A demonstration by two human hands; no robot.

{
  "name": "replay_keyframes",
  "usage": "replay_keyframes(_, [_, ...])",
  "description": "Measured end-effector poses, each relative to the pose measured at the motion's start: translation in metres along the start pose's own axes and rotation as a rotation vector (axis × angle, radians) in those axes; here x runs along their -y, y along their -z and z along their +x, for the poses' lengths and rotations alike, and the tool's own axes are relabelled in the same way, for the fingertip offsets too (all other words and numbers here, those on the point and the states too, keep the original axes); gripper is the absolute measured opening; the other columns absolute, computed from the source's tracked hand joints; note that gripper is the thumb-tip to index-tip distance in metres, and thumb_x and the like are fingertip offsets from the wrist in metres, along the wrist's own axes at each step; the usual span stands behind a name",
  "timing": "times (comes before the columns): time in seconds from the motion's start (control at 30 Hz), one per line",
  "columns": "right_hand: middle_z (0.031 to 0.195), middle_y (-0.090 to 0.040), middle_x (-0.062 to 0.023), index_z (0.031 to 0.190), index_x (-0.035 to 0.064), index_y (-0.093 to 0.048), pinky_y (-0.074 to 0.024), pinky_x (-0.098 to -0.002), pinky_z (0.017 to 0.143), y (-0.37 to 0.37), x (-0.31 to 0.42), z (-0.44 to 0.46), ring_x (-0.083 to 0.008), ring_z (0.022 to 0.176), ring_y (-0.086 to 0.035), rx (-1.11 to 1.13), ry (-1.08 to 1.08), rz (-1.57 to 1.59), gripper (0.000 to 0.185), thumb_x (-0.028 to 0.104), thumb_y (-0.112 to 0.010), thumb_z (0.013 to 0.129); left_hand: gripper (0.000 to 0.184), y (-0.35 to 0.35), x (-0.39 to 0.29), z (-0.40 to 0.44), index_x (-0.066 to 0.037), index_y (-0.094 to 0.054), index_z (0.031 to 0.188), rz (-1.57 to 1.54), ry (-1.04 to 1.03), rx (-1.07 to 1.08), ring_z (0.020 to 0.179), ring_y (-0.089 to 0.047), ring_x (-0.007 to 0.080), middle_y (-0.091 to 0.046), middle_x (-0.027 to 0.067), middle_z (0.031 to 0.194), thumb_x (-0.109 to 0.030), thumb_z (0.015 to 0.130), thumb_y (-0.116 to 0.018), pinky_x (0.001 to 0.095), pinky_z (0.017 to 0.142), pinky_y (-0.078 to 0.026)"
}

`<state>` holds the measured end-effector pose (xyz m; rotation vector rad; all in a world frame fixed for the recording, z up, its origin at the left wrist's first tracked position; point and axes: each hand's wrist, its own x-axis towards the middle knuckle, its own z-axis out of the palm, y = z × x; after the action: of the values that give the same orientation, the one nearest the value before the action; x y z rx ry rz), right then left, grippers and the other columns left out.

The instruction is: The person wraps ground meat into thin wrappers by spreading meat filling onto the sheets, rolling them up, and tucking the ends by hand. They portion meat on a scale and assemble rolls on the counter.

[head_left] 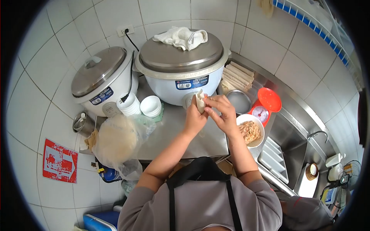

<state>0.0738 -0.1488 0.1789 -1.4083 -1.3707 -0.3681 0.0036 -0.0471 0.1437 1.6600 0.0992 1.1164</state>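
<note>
My left hand [195, 118] is closed round a pale rolled wrapper [200, 101], which it holds upright in front of the large rice cooker [181, 73]. On the right of the roll, my right hand [223, 112] has its fingers bent at the roll's upper part, where a small bit of orange shows. Whether those fingertips grip anything is too small to tell. Below my right forearm's outer side is a white bowl [261, 141] of minced filling [249, 131]. Several finished-looking pale rolls [237, 76] lie in a tray behind the round metal pan [239, 101].
A red scale [269, 100] stands right of the pan. White bowls [151, 105], a bag of round wrappers [117, 139] and a smaller rice cooker [104, 79] are at the left. A sink [289, 131] lies right; a co-worker's sleeve [308, 212] shows lower right.
</note>
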Motion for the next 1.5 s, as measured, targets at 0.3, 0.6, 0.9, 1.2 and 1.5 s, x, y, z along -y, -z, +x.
replay_keyframes(0.3, [0.088, -0.056, -0.006, 0.088, 0.0085, -0.067, -0.0391, -0.0347, 0.078, 0.009, 0.015, 0.012, -0.0242, 0.085, -0.051, 0.139, 0.151, -0.134, 0.016, 0.013, -0.067, 0.073, 0.013, 0.012, -0.008, 0.006, 0.0, -0.06, 0.086, 0.03, 0.049, 0.146, 0.063, -0.057, 0.0135, -0.063, 0.0059, 0.07, -0.01, 0.077, -0.062, 0.0271, 0.056, -0.045])
replay_keyframes(0.6, [0.086, -0.058, -0.0069, 0.104, 0.0081, -0.067, -0.0428, -0.0344, 0.073, 0.042, 0.014, 0.058, -0.0239, 0.083, -0.051, 0.728, 0.118, 0.263, 0.036, 0.002, -0.067, 0.069, 0.017, 0.035, -0.008, 0.002, -0.001, -0.05, 0.088, -0.584, 0.516, 0.871, 0.038, -0.045, 0.0105, -0.05, 0.0036, 0.058, 0.001, 0.076, -0.061, 0.0254, 0.038, -0.041])
replay_keyframes(0.9, [0.081, -0.059, -0.0078, 0.1, 0.0061, -0.068, -0.0471, -0.0347, 0.068, 0.032, 0.021, 0.058, -0.0251, 0.082, -0.057, 0.904, 0.174, 0.194, 0.032, -0.006, -0.062, 0.071, 0.013, 0.05, -0.011, 0.006, -0.006, -0.05, 0.072, -0.745, 0.56, 0.904, 0.039, -0.047, 0.0107, -0.047, 0.0019, 0.049, -0.005, 0.078, -0.063, 0.0245, 0.039, -0.04])
replay_keyframes(1.2, [0.075, -0.059, -0.0051, 0.072, 0.0027, -0.068, -0.0439, -0.0349, 0.065, 0.008, 0.026, 0.082, -0.0225, 0.079, -0.055, 1.129, 0.099, 0.093, 0.01, -0.001, -0.063, 0.064, 0.019, 0.046, -0.008, 0.005, -0.002, -0.048, 0.063, -0.612, 0.547, 0.934, 0.034, -0.042, 0.0101, -0.044, 0.0021, 0.045, -0.004, 0.079, -0.059, 0.0236, 0.035, -0.036])
replay_keyframes(1.5, [0.076, -0.058, -0.0035, 0.073, 0.0069, -0.056, -0.041, -0.0367, 0.07, -0.011, 0.027, 0.068, -0.0236, 0.078, -0.053, 0.804, 0.221, -0.206, 0.015, 0.005, -0.067, 0.063, 0.01, 0.054, -0.019, 0.002, -0.003, -0.053, 0.07, -0.398, 0.495, 0.613, 0.037, -0.043, 0.0086, -0.048, 0.0014, 0.05, -0.002, 0.078, -0.059, 0.0237, 0.038, -0.037])
